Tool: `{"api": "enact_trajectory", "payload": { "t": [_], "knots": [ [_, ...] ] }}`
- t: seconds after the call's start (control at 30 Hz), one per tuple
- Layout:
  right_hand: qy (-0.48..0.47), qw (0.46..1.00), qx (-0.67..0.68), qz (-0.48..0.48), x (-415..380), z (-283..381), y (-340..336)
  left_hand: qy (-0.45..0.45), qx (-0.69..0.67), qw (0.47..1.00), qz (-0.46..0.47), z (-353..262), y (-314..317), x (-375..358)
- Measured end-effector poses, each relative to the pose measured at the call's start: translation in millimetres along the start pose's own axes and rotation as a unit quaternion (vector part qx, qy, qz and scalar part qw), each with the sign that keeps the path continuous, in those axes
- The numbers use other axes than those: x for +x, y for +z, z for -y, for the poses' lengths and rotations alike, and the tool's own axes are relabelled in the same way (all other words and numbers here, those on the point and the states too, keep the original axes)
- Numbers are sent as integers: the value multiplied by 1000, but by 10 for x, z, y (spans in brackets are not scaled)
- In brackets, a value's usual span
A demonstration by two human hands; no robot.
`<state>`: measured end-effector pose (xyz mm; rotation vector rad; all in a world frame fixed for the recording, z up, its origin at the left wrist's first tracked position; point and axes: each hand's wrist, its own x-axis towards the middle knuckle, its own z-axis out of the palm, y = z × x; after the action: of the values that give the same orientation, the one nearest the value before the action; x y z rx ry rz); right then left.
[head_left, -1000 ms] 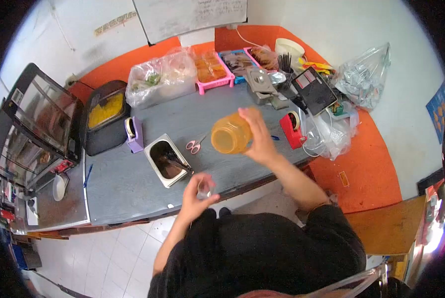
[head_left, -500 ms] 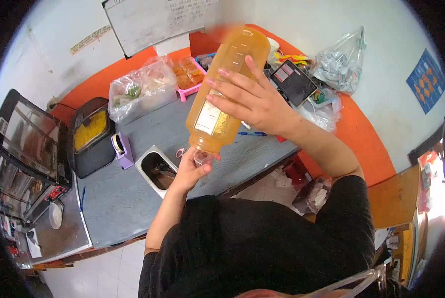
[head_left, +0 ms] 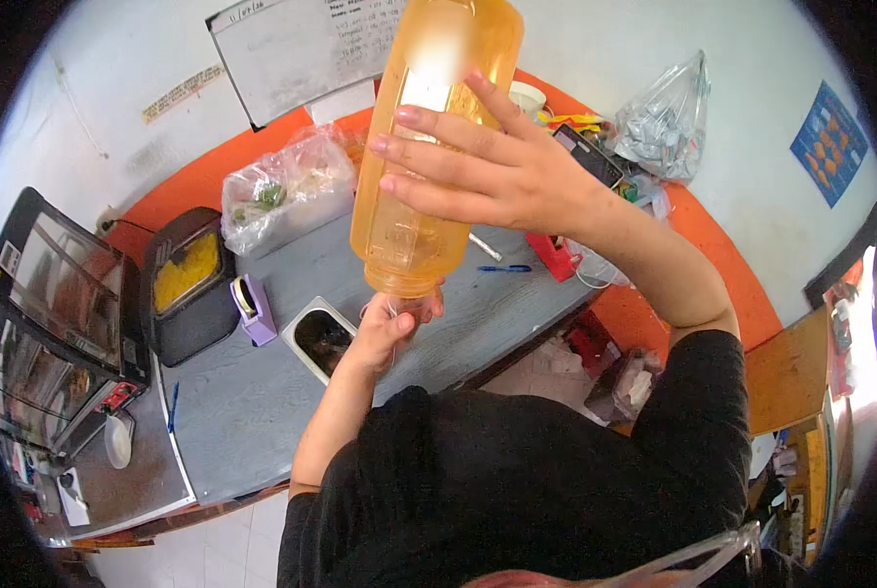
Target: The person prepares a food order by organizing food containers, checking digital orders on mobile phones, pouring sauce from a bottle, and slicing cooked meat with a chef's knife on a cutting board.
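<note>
A large see-through orange bottle (head_left: 409,230) is tipped mouth down over the table. My right hand (head_left: 517,171) is wrapped round its side, fingers spread across the front. Right below the bottle's mouth, my left hand (head_left: 375,333) is closed round a small clear plastic container (head_left: 414,309), mostly hidden by the fingers and the bottle neck. A metal pan (head_left: 304,338) with dark contents stands on the grey table just left of my left hand.
A purple tape dispenser (head_left: 253,312) and a black tray of yellow food (head_left: 189,274) stand at left, beside a glass display case (head_left: 66,284). A plastic-wrapped box (head_left: 287,191) sits behind. Blue pen (head_left: 505,269) and red object (head_left: 553,257) lie at right.
The bottle has become more upright, still mouth down, and shifted slightly left and up in view. My left hand has stayed under its mouth. The camera view has shifted a little.
</note>
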<state>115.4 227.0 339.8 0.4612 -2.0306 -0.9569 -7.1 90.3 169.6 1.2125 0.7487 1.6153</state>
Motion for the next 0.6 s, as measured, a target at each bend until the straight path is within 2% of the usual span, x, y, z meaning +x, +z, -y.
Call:
{"api": "enact_trajectory", "payload": {
  "t": [0.07, 0.17, 0.23, 0.4, 0.47, 0.6],
  "knots": [
    [-29, 998, -49, -33, 61, -59, -22, 1, -4, 1000, 7, -30, -13, 3],
    [-38, 999, -5, -11, 118, 13, -42, 10, -23, 1000, -1, -77, -20, 0],
    [-41, 999, -16, -13, 169, -1, -59, -19, -22, 999, -15, -88, -45, -7],
    [-48, 997, -46, -38, 245, -43, -75, -4, -55, 998, -1, -134, 15, 51],
    [-67, 998, -14, -15, 246, -38, -73, 9, -65, 998, 0, -156, 16, 62],
    [-60, 995, -65, -49, 276, -105, -129, 6, -68, 998, 8, -204, 58, 81]
  ]
}}
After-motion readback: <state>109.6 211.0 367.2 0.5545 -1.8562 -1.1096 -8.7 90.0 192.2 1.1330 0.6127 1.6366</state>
